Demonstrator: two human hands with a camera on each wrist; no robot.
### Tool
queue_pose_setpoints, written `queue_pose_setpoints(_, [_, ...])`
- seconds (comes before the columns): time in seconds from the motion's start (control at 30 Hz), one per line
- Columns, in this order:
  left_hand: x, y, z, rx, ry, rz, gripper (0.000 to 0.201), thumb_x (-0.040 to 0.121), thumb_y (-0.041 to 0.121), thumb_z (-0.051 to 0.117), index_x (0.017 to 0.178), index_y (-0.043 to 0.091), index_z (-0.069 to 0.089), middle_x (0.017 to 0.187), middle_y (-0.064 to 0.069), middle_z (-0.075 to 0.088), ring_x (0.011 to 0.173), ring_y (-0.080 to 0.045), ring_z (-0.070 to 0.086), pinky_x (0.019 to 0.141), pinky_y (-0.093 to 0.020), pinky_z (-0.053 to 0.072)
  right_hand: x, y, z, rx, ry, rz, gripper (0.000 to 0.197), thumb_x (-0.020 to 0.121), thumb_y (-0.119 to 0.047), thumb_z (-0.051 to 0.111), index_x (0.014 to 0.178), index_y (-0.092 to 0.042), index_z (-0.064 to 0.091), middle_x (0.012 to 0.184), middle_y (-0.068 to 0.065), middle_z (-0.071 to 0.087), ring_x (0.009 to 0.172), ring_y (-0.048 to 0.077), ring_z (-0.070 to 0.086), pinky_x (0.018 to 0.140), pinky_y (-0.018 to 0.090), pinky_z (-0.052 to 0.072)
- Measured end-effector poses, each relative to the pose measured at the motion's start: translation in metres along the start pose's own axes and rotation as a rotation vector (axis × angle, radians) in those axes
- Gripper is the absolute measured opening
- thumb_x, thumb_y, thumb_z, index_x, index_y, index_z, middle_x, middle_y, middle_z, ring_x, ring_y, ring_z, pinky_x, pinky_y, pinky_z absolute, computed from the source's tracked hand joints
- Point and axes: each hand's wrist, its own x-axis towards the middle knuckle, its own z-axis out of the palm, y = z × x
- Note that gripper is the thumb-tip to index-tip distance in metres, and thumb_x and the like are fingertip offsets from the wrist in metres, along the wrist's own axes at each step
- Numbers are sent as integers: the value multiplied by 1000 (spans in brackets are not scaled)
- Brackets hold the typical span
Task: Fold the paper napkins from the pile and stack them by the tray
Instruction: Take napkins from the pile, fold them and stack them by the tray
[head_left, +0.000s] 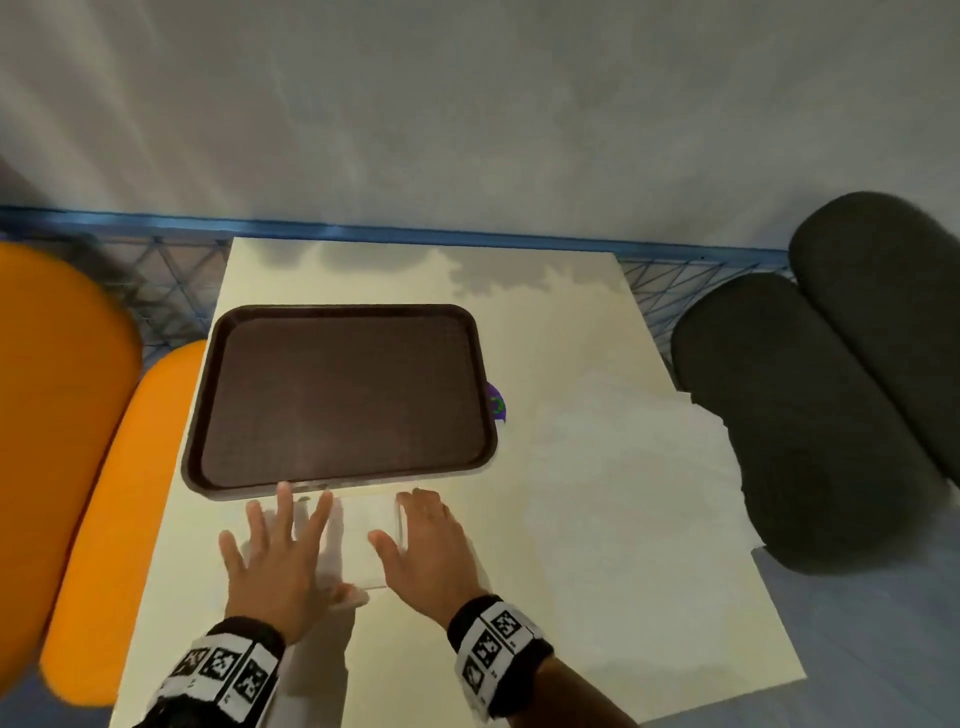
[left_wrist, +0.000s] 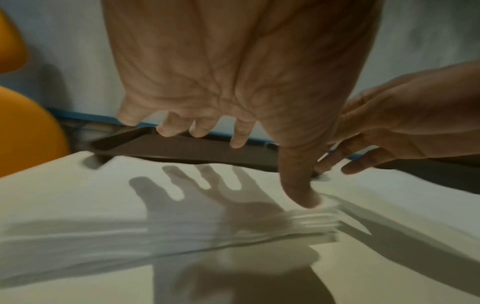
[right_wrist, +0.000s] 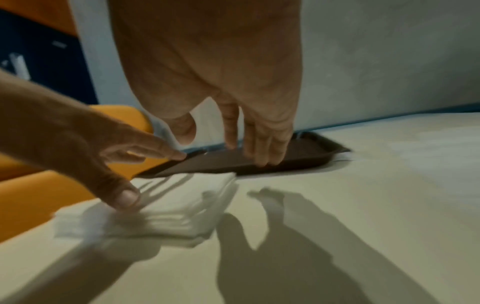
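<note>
**Both hands spread over the napkin stack at the tray's near edge**

From my remote seat, I see the dark brown rectangular plastic tray (head_left: 340, 395) lying flat on the pale cream table (head_left: 597, 467), toward ten o'clock of the table's middle. Just at the tray's six o'clock edge sits the stack of white folded paper napkins (head_left: 363, 535), its layered edges showing clearly in the right wrist view (right_wrist: 182, 205).

My left hand (head_left: 275, 561) has its fingers straight and splayed wide; its thumb tip presses down on the near corner of the stack (left_wrist: 303, 195), while the other fingers hover above the paper, casting shadows on it. My right hand (head_left: 426, 545) is also flat and relaxed, fingers together and extended toward twelve o'clock, at the stack's three o'clock side; whether it touches the napkins I cannot tell (the wrist pictures are blurred).

Orange rounded seat cushions (head_left: 78, 441) stand at nine o'clock of the table, dark grey ones (head_left: 810, 415) at three o'clock. A small purple and green object (head_left: 496, 402) peeks from under the tray's right edge.
</note>
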Motion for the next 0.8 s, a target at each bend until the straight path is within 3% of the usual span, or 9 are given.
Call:
queue_pose_setpoints(0.07, [-7,32,-2,-3,9,125,98,82,73,54,158,29,9,166,-11,-4,153,-37,1,120,-58,8,-14,35,-22,119,76,34,33,97,-45,53,118,-21,63,121,-1,64,109,16,61,96,32,49])
queue_pose_setpoints(0.17, [-10,82,0,-164,-42,337,57,91,55,55,142,31,43,155,4,35,140,-18,38,116,-36,31,-34,101,-58,156,139,209,23,97,-35,58,91,-16,69,93,-4,73,89,15,67,78,27,52])
queue_pose_setpoints(0.23, [-9,115,2,-238,-87,431,45,94,48,55,135,31,49,145,10,45,128,-11,50,107,-26,39,-47,145,-84,140,186,366,22,95,-34,60,86,-17,70,90,-4,74,89,16,67,74,25,50])
queue_pose_setpoints(0.33, [-5,158,6,-254,-116,483,39,96,46,52,133,31,51,139,12,48,124,-10,52,101,-24,42,-58,197,-121,191,258,524,18,93,-30,63,76,-21,65,81,-3,72,83,18,68,73,28,52])
queue_pose_setpoints(0.4, [-2,186,7,-233,-111,506,36,99,42,50,133,30,52,138,11,50,125,-11,51,101,-25,42,-57,222,-147,223,286,575,18,93,-26,63,80,-16,68,80,-2,70,80,17,64,71,26,48])
queue_pose_setpoints(0.47, [0,215,8,-214,-103,547,36,100,39,48,135,30,51,143,10,47,130,-11,47,103,-27,40,-46,241,-171,251,328,600,21,94,-26,62,90,-8,72,89,4,73,81,16,60,70,24,43])
queue_pose_setpoints(0.57, [2,250,15,-144,-164,578,51,100,40,47,149,35,35,163,9,20,150,-15,20,117,-37,28,-19,262,-196,317,392,638,29,94,-30,63,111,-8,68,114,7,71,103,23,62,80,24,41])
queue_pose_setpoints(0.67, [3,261,26,-27,-296,525,61,100,46,45,155,40,19,166,9,-8,154,-23,-6,120,-53,16,12,279,-206,366,428,677,55,92,-38,67,132,-3,52,135,17,54,126,33,51,99,36,42])
queue_pose_setpoints(0.8, [2,256,31,-82,-332,499,63,99,50,47,154,40,20,165,12,-13,153,-21,-13,120,-57,7,35,287,-207,291,332,762,86,84,-51,74,141,-2,31,144,21,36,136,39,35,104,50,40])
